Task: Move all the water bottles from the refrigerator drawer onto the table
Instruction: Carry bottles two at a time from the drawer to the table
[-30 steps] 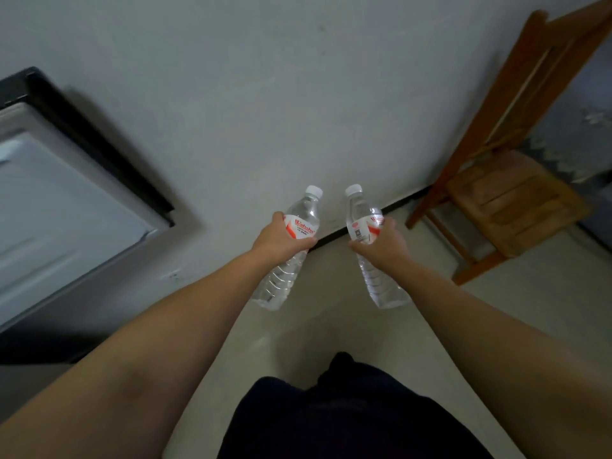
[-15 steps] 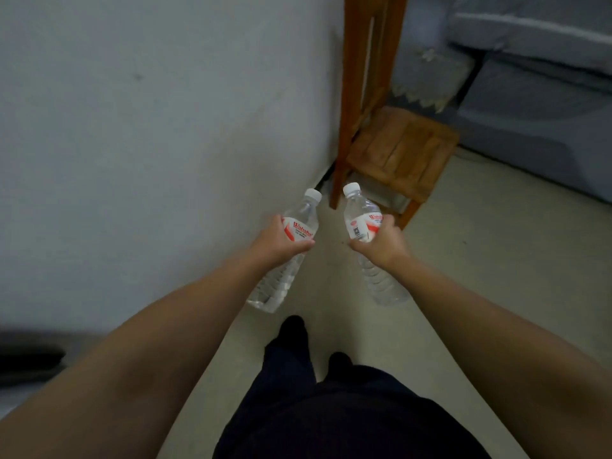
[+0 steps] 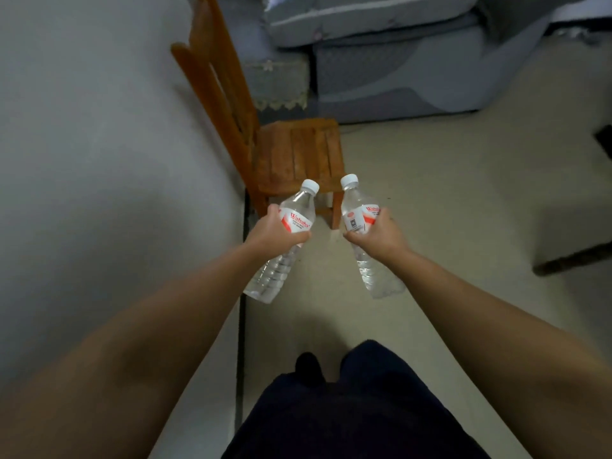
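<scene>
My left hand (image 3: 273, 233) is closed around the red-and-white label of a clear water bottle (image 3: 275, 273) with a white cap, held tilted with the cap pointing forward and to the right. My right hand (image 3: 381, 235) grips a second clear water bottle (image 3: 377, 276) by its label, cap tilted forward and to the left. Both bottles hang in the air above the pale floor, side by side and apart. The refrigerator drawer is out of view.
A pale wall (image 3: 99, 160) runs along my left. An orange wooden chair (image 3: 294, 154) stands against it just ahead of the bottles. Beyond it is a grey sofa (image 3: 397, 61). A dark furniture leg (image 3: 569, 258) crosses the floor at the right.
The view has swung right: the refrigerator has left the frame, and the chair and sofa now lie ahead. Both hands still hold their bottles in the same pose.
</scene>
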The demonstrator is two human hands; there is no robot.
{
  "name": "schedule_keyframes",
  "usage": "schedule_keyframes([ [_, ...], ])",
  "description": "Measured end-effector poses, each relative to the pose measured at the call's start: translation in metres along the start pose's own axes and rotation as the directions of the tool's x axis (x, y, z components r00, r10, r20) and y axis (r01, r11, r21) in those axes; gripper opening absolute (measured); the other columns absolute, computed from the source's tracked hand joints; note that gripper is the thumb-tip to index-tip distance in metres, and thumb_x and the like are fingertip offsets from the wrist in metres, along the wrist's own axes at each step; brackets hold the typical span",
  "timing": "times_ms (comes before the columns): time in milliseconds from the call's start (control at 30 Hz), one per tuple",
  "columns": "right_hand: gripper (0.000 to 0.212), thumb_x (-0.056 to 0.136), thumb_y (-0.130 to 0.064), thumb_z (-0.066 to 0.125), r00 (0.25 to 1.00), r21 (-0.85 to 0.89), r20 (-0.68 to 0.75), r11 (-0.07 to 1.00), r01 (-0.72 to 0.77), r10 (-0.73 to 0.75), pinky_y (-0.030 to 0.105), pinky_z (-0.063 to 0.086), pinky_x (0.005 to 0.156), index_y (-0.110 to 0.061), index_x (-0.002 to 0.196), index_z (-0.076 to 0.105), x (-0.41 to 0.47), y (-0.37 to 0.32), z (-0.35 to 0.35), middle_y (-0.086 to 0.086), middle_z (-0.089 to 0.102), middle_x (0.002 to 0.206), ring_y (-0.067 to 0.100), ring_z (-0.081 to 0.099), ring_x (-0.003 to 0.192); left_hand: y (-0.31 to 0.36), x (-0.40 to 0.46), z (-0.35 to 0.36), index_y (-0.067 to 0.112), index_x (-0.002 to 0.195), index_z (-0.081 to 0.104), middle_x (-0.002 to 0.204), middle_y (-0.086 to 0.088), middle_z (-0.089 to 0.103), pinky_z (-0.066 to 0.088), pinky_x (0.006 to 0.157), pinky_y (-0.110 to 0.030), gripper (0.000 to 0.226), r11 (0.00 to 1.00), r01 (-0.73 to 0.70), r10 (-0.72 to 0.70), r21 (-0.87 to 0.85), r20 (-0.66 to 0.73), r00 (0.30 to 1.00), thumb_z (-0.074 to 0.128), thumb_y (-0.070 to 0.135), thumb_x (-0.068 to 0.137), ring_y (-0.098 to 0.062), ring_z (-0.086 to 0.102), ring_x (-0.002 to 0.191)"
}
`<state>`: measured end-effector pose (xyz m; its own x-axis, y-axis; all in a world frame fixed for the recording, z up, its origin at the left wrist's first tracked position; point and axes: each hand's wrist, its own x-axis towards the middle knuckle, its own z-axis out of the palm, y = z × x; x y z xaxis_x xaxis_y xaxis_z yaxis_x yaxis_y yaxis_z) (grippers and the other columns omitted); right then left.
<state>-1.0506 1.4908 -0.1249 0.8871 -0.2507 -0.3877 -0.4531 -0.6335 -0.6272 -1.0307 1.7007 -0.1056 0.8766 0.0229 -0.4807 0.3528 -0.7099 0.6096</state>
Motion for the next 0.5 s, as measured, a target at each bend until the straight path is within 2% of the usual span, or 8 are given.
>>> schedule_keyframes([
  [133, 0.078, 0.072, -0.042, 0.078, 0.991, 0.061, -0.084, 0.993, -0.098, 0.103, 0.034, 0.047, 0.088, -0.009, 0.130, 0.040, 0.002, 0.018, -0.018, 0.012, 0.054, 0.126, 0.029, 0.057, 0.112, 0.030, 0.020, 0.012, 0.019, 0.134, 0.033, 0.118, -0.002, 0.054, 0.051, 0.083, -0.033, 0.080, 0.992, -0.083, 0.076, 0.091, 0.077, 0.994, 0.077, 0.044, 0.072, -0.021, 0.058, 0.104],
  [267, 0.075, 0.070, -0.041, 0.079, 0.959, 0.150, -0.166, 0.967, -0.205, 0.229, 0.033, 0.047, 0.084, -0.008, 0.127, 0.042, 0.008, 0.046, -0.044, 0.011, 0.055, 0.122, 0.028, 0.058, 0.107, 0.073, 0.036, 0.038, 0.018, 0.134, 0.033, 0.117, -0.002, 0.055, 0.052, 0.088, -0.037, 0.079, 0.967, -0.185, 0.154, 0.175, 0.174, 0.973, 0.077, 0.043, 0.073, -0.020, 0.057, 0.100],
  [367, 0.074, 0.068, -0.043, 0.079, 0.934, 0.201, -0.215, 0.949, -0.244, 0.285, 0.031, 0.047, 0.080, -0.009, 0.125, 0.045, 0.016, 0.068, -0.066, 0.009, 0.058, 0.118, 0.027, 0.060, 0.103, 0.107, 0.049, 0.062, 0.016, 0.132, 0.036, 0.118, -0.003, 0.057, 0.052, 0.090, -0.040, 0.079, 0.946, -0.260, 0.217, 0.193, 0.217, 0.952, 0.079, 0.041, 0.070, -0.021, 0.058, 0.101],
  [500, 0.073, 0.072, -0.039, 0.079, 0.902, 0.271, -0.256, 0.921, -0.279, 0.348, 0.033, 0.047, 0.083, -0.009, 0.127, 0.040, 0.035, 0.098, -0.101, 0.010, 0.055, 0.121, 0.027, 0.059, 0.105, 0.159, 0.066, 0.097, 0.014, 0.133, 0.036, 0.115, -0.002, 0.056, 0.051, 0.084, -0.033, 0.076, 0.919, -0.345, 0.282, 0.190, 0.293, 0.913, 0.077, 0.039, 0.074, -0.019, 0.057, 0.099],
])
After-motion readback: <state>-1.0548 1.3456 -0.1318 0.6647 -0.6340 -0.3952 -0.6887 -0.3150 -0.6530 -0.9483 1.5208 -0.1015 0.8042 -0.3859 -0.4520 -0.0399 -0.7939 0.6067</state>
